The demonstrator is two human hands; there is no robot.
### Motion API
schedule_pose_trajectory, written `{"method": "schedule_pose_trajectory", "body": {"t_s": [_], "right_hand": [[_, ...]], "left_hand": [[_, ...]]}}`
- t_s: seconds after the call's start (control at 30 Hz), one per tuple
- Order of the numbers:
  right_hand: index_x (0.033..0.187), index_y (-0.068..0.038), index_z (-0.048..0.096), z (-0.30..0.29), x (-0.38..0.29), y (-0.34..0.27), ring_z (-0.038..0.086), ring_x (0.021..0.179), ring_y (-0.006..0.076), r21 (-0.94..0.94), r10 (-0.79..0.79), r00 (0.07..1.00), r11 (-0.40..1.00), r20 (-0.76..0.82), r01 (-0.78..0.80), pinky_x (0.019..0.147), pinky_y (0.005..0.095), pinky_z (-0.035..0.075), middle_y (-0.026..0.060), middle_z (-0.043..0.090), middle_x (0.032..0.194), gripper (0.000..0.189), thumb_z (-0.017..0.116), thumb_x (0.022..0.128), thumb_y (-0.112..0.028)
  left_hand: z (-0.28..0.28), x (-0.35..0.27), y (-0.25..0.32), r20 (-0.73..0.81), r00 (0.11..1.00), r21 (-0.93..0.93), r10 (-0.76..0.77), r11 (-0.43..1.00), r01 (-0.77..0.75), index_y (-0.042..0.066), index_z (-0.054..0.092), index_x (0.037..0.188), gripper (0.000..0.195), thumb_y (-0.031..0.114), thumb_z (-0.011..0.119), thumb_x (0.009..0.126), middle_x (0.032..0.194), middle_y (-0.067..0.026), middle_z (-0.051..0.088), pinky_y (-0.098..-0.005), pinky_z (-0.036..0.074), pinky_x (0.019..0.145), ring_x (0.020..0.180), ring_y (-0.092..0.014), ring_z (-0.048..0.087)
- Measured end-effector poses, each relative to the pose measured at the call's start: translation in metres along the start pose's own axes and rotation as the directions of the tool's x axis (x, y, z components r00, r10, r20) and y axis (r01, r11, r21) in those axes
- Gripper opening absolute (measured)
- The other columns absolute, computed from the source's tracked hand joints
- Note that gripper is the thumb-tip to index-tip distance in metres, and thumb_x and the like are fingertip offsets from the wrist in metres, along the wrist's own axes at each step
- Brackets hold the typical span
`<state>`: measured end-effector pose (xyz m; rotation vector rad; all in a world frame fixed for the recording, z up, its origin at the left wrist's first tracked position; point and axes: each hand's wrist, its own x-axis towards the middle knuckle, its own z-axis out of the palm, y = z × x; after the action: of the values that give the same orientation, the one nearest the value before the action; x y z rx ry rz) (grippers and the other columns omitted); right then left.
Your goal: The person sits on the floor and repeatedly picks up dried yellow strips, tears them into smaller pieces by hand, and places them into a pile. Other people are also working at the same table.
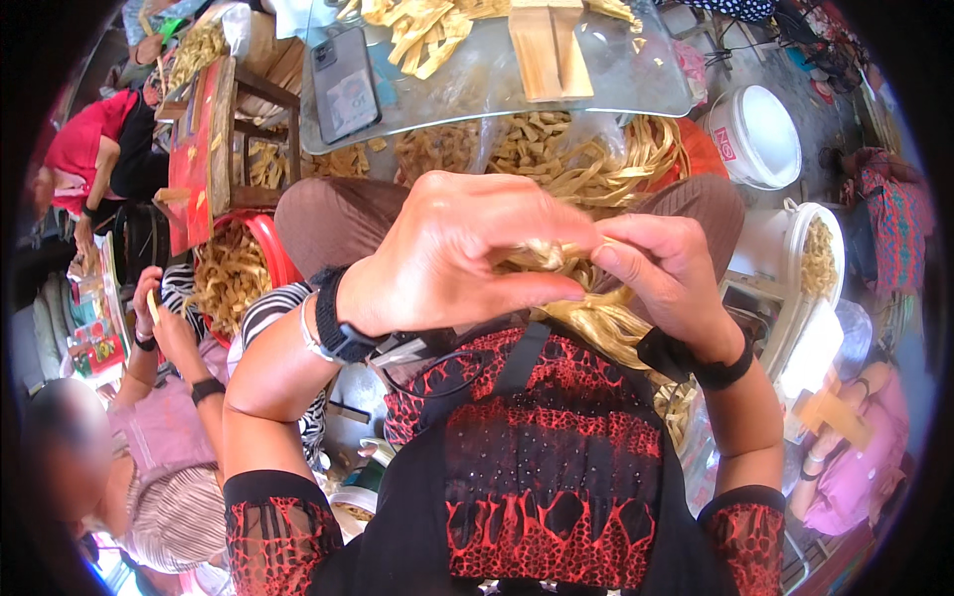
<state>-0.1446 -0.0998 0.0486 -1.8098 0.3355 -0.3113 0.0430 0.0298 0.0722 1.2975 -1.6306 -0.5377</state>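
Observation:
My left hand (462, 253) and my right hand (659, 261) meet above my lap, fingertips touching. Between them is a twisted, pale yellow strip (550, 255) that looks like tofu skin; part of it is hidden by my fingers. The right thumb and forefinger pinch one end, while the left fingers curl around the rest, slightly blurred. Just below hangs a bundle of long golden strips (600, 316) across my lap. Beyond my knees lie many short knotted pieces (529, 141), with more long strips (656, 160) beside them.
A glass tabletop (447, 112) ahead carries a phone (345, 86), loose strips (428, 33) and a wooden block (551, 56). At left are a red tub (279, 249) and a co-worker's hands (168, 320). White buckets (753, 138) stand at right.

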Motion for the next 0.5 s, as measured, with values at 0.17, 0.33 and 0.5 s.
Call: {"method": "schedule_pose_trajectory", "body": {"t_s": [0.17, 0.33, 0.5], "right_hand": [[0.092, -0.002, 0.072, -0.031, 0.009, -0.014, 0.065, 0.066, 0.0263, -0.159, -0.082, 0.984, 0.981, 0.158, 0.107, 0.059, 0.0323, 0.049, 0.0122, 0.068, 0.076, 0.017, 0.067, 0.091, -0.018], [0.090, -0.002, 0.072, -0.049, 0.013, -0.001, 0.064, 0.064, 0.0271, -0.086, -0.061, 0.982, 0.993, 0.176, 0.077, 0.057, 0.0334, 0.047, 0.0114, 0.067, 0.075, 0.015, 0.069, 0.089, -0.017], [0.103, -0.004, 0.072, -0.066, 0.055, 0.017, 0.065, 0.074, 0.0202, -0.211, -0.055, 0.995, 0.977, -0.079, 0.037, 0.064, 0.0308, 0.047, 0.0068, 0.071, 0.085, 0.023, 0.075, 0.084, -0.016]], "left_hand": [[-0.006, 0.015, -0.001, 0.173, 0.940, -0.417, -0.295, 0.843, 0.341, 0.002, 0.073, 0.088, 0.013, -0.002, 0.078, 0.077, 0.079, -0.0046, 0.070, -0.0228, 0.052, 0.062, 0.070, -0.010, 0.065], [-0.014, 0.014, -0.010, 0.360, 0.767, -0.712, -0.531, 0.374, 0.594, 0.000, 0.073, 0.093, 0.012, 0.000, 0.077, 0.082, 0.079, -0.0016, 0.070, -0.0187, 0.050, 0.062, 0.069, -0.006, 0.063], [-0.015, 0.040, -0.060, 0.240, 0.749, -0.714, -0.618, 0.411, 0.567, 0.000, 0.071, 0.095, 0.012, 0.003, 0.074, 0.084, 0.081, -0.0059, 0.071, -0.0219, 0.054, 0.059, 0.067, -0.009, 0.066]]}}
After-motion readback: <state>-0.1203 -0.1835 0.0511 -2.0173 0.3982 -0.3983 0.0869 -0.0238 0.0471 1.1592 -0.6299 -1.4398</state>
